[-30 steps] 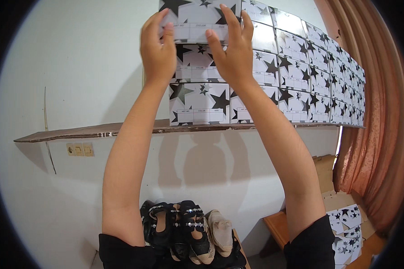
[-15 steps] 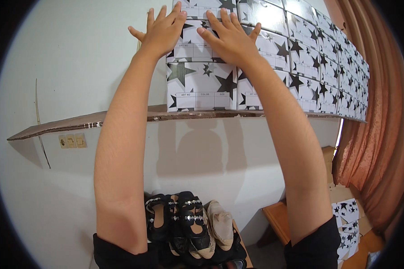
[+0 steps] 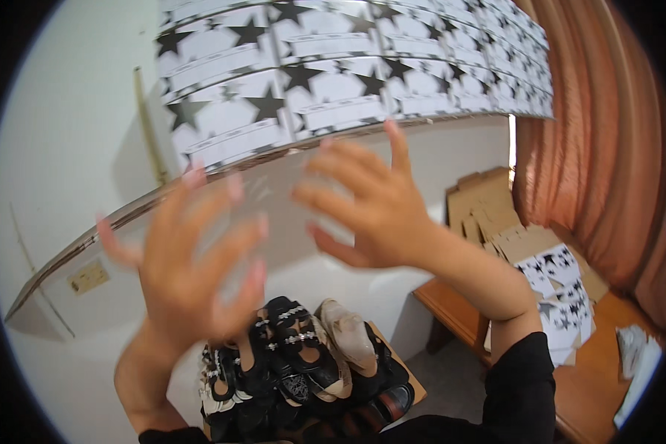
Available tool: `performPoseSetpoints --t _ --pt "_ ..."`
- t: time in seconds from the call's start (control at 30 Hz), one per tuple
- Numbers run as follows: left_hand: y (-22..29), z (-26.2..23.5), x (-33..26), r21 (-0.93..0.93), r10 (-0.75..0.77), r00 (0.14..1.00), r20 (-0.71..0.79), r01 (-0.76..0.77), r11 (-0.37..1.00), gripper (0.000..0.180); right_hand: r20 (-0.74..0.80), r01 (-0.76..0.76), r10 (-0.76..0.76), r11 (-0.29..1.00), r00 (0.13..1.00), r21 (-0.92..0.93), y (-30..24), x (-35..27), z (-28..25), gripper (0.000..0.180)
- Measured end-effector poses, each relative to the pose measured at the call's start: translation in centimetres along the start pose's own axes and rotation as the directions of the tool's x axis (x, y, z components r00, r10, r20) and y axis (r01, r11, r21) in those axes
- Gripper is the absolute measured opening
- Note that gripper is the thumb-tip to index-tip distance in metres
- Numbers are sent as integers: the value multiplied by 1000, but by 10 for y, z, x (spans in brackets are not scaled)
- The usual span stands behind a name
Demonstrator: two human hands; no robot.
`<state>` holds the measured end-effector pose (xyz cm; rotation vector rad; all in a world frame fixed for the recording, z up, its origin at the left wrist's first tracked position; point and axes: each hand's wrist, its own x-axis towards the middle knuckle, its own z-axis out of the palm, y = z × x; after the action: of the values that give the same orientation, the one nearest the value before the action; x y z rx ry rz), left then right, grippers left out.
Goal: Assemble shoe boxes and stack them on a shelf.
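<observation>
Standing nearby, I see left hand [image 3: 181, 285] and right hand [image 3: 377, 211] empty, fingers [image 3: 398, 152] spread, black-starred white cardboard boxes [image 3: 337, 105] stacked, jewelled black sandals [image 3: 294, 339] unboxed.

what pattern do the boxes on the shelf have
The boxes are white with black and grey stars, shown best in the head view.

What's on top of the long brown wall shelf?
Stacked white cardboard boxes with black stars and a thin yellowish strip to their left. Whatever is behind or inside the boxes is covered.
</observation>
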<state>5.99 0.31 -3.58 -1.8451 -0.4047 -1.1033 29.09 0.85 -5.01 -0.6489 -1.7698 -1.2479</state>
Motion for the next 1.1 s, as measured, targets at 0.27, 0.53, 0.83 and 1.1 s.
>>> performPoseSetpoints --t 0.27,0.53,0.83,1.1 --pt "125 34 -154 -717 -149 921 359 375 588 17 273 -597 551 793 788 122 -53 -150 -72 26" --pt "242 129 -151 -797 14 808 590 584 -152 17 52 -992 990 130 129 -7 -97 -326 -118 20" --pt "408 162 -107 -642 381 785 489 620 -452 20 -20 -941 1000 -2 5 -338 -86 -380 -221 18" --pt "539 196 -80 -554 397 712 578 701 -449 24 -92 -891 989 -145 -117 -431 -73 -445 -300 20"
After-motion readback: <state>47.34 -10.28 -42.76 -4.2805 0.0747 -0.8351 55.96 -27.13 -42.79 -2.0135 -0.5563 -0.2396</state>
